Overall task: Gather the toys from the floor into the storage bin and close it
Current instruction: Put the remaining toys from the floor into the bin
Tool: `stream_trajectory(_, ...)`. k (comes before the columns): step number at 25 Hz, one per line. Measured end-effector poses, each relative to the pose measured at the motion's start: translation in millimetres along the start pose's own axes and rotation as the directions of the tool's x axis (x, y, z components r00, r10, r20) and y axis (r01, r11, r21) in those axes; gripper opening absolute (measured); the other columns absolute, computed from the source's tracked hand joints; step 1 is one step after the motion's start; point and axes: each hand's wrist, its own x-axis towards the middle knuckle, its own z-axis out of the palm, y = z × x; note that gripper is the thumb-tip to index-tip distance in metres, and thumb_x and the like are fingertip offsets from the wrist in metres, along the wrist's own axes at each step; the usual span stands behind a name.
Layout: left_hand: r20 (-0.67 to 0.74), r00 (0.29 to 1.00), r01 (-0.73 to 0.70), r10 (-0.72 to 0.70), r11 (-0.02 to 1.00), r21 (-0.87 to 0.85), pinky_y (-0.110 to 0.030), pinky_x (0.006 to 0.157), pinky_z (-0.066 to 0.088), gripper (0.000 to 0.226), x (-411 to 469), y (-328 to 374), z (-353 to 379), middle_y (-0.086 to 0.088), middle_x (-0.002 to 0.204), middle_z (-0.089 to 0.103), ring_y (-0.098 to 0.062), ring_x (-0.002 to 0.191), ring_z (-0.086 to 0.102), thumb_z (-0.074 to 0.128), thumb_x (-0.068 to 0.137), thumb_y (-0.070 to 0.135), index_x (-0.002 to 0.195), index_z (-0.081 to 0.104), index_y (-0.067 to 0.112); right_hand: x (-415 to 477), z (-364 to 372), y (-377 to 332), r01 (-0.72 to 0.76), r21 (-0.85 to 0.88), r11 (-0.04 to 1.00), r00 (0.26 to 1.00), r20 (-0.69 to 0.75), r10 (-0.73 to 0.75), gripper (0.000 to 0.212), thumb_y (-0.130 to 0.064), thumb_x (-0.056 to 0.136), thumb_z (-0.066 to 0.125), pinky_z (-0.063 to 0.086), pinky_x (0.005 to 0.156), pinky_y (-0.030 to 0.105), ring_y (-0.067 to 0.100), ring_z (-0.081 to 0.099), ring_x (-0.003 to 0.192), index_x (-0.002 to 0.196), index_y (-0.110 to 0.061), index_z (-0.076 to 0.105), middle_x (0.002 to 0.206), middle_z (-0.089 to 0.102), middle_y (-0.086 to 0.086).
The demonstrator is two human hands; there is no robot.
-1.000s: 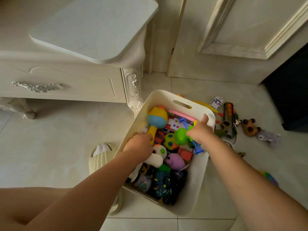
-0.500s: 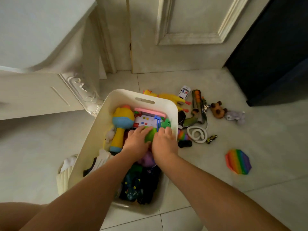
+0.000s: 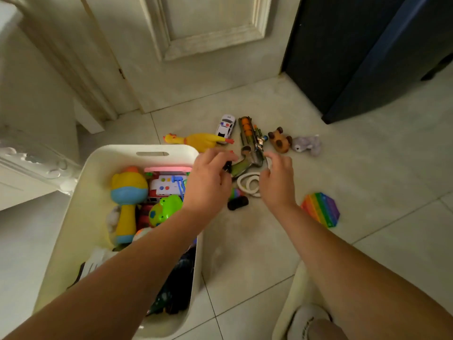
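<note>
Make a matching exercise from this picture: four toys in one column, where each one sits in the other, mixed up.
1 rubber chicken
2 toy police car
3 rainbow pop-it
4 yellow-and-blue rattle

A inside the storage bin
B floor, right of the right hand
C floor, just past the bin's far wall
D floor, left of the toy gun

Pairs: 1-C, 2-D, 3-B, 4-A

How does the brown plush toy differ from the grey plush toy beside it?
The brown plush toy is tan with dark ears; the grey plush toy is pale grey. The brown plush toy lies next to the toy gun; the grey plush toy lies farther right. Both are soft toys on the floor, outside the storage bin.
</note>
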Motion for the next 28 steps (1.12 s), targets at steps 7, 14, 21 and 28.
stream_trajectory(7,0.498,0.725,0.426,-0.476,0.878,0.220,-0.032,0.112,0.030,0.046,19.3,0.4,100.6,-0.013,0.148,0.035,-0.028,0.134,0.036,0.041,0.096,0.005,0.141,0.039,0.009,44.3,12.6,90.5,-0.154,-0.160,0.975,0.933,0.302,0.196,0.047,-0.010,0.096,0.048,0.038,0.105,0.036,0.031,0.047,0.126,0.143,-0.017,0.044,0.142,0.041,0.014)
stream_trajectory(14,0.147,0.761,0.541,-0.631,0.743,0.394,-0.041,0.120,0.008,0.077,53.9,-59.4,143.0,-0.013,0.159,0.010,-0.031,0.147,0.005,0.059,0.087,0.018,0.151,0.016,0.019,127.3,89.4,78.4,-0.308,-0.042,0.950,0.890,0.339,0.304,0.062,-0.035,0.092,0.058,0.045,0.100,0.040,0.034,0.051,0.121,0.147,-0.019,0.034,0.135,0.047,0.017)
stream_trajectory(21,0.082,0.665,0.584,-0.743,0.585,0.563,-0.048,0.111,0.027,0.053,76.3,-96.5,163.9,-0.013,0.133,0.044,-0.033,0.125,0.039,0.055,0.089,0.024,0.137,0.035,0.016,166.0,120.4,80.4,-0.660,-0.011,0.751,0.706,0.333,0.625,0.075,-0.033,0.074,0.079,0.049,0.097,0.041,0.034,0.053,0.118,0.133,-0.001,0.045,0.133,0.051,0.018)
stream_trajectory(28,0.204,0.577,0.685,-0.791,0.604,0.407,-0.036,0.077,0.049,0.040,78.1,-74.0,150.1,-0.008,0.114,0.056,-0.026,0.101,0.058,0.067,0.085,0.029,0.118,0.050,0.016,158.6,78.2,62.8,-0.704,0.333,0.627,0.705,0.428,0.565,0.054,-0.013,0.072,0.077,0.059,0.074,0.043,0.031,0.065,0.091,0.116,-0.004,0.048,0.110,0.061,0.015)
